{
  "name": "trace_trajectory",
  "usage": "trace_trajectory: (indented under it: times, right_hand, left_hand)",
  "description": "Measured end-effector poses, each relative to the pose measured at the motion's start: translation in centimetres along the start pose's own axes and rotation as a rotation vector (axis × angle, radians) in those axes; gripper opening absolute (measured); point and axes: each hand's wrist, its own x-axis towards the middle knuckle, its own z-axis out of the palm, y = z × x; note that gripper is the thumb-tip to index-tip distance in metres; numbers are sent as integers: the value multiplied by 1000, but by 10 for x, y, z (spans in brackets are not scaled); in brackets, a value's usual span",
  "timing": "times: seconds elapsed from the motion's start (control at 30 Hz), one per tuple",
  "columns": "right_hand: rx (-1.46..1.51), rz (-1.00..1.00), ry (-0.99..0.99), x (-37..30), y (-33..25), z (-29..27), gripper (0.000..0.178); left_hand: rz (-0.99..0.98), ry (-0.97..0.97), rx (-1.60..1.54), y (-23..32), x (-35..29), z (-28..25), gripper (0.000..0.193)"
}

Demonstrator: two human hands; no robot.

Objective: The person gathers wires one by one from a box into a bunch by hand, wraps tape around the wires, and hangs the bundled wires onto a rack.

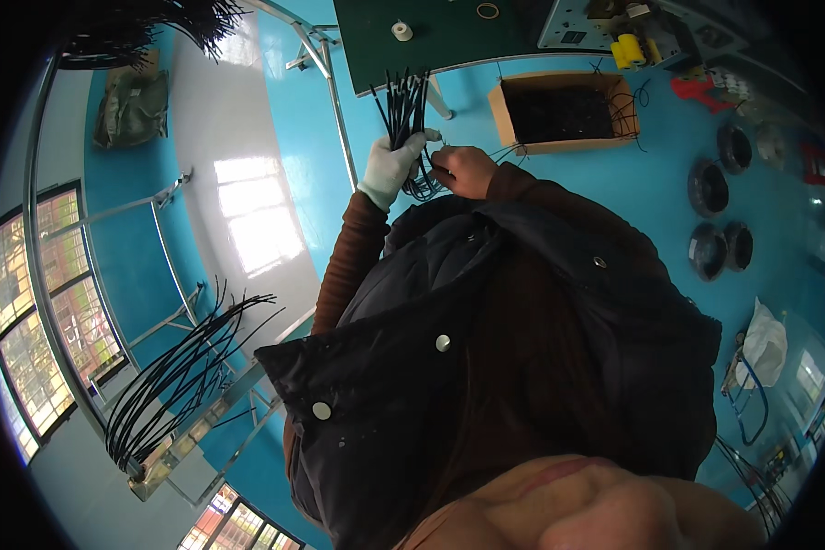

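Note:
In front of my body, my left hand [392,165], in a white glove, is wrapped round a bundle of black cables [403,110]. The cut ends stick up above the glove, and the lower part bends into loops beneath it. Bare and close beside the glove, my right hand [467,171] has its fingers pinched at a strand of black cable next to the bundle. Its fingertips are partly hidden, so the exact grip shows poorly.
A green-topped table [440,37] with a white roll [401,31] stands ahead. Right of it, a cardboard box [564,112] sits on the blue floor. Black cable coils [708,188] lie farther right. Metal racks [330,92] and hanging black cables [170,376] are on the left.

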Motion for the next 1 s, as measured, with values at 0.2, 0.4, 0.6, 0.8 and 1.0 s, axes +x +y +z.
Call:
trace_trajectory:
  times: [0.2,0.4,0.6,0.8,1.0]
  right_hand:
    - [570,179,-123,17,13,-19,33]
    - [967,127,-333,84,-35,-41,77]
    - [702,-162,-381,120,-68,-48,53]
    - [645,-292,-315,159,-129,-44,32]
    - [971,-411,-226,208,-208,-90,28]
  left_hand:
    - [9,-6,57,-2,-5,-4,23]
    - [118,5,97,0,-10,5,23]
    - [157,-62,-94,26,-28,-28,22]
    - [490,-58,28,44,-47,-79,18]
    - [521,-520,-19,27,-32,-121,24]
